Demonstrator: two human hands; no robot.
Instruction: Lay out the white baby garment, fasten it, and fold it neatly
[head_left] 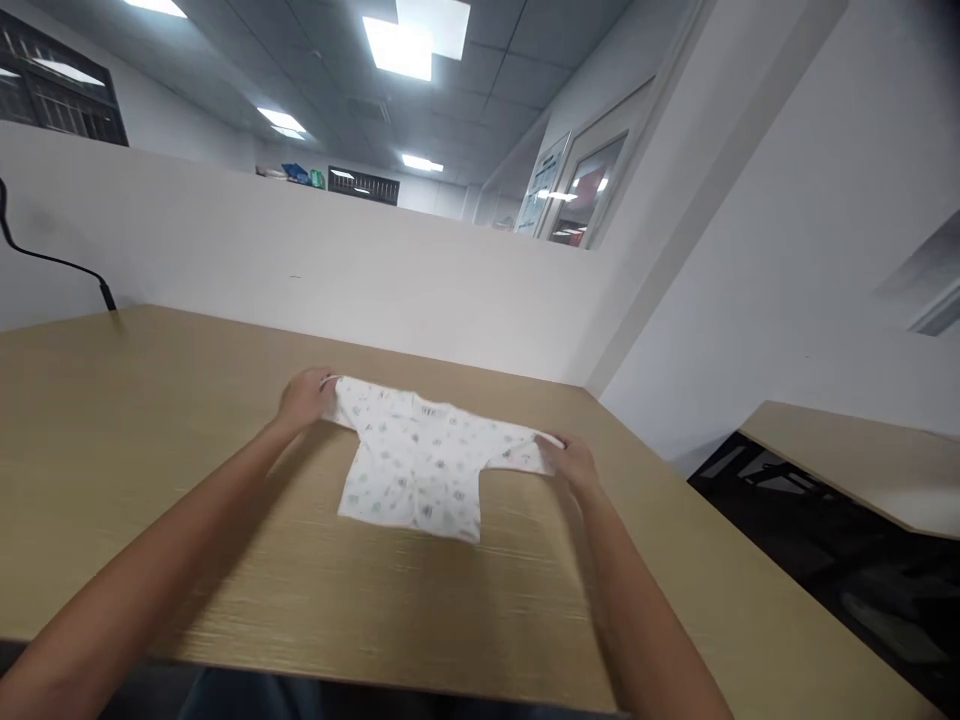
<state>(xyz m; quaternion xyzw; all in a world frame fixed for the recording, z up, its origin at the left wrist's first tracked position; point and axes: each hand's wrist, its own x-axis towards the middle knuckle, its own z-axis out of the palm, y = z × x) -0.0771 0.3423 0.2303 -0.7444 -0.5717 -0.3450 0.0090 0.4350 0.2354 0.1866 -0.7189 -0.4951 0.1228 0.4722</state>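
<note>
A small white baby shirt (417, 462) with a scattered print is spread out between my hands, its long sleeves stretched to both sides. The neckline faces the far side of the table and the hem faces me. My left hand (306, 396) grips the end of the left sleeve, fingers closed around the cuff. At the other cuff, my right hand (574, 460) is closed on the right sleeve end. Parts of both cuffs are hidden by the fingers.
The shirt is over a light wooden table (247, 580). A white partition (360, 270) stands along its far edge. A black cable (67, 262) hangs at the far left. Another wooden surface (855, 455) lies to the right, above a dark space.
</note>
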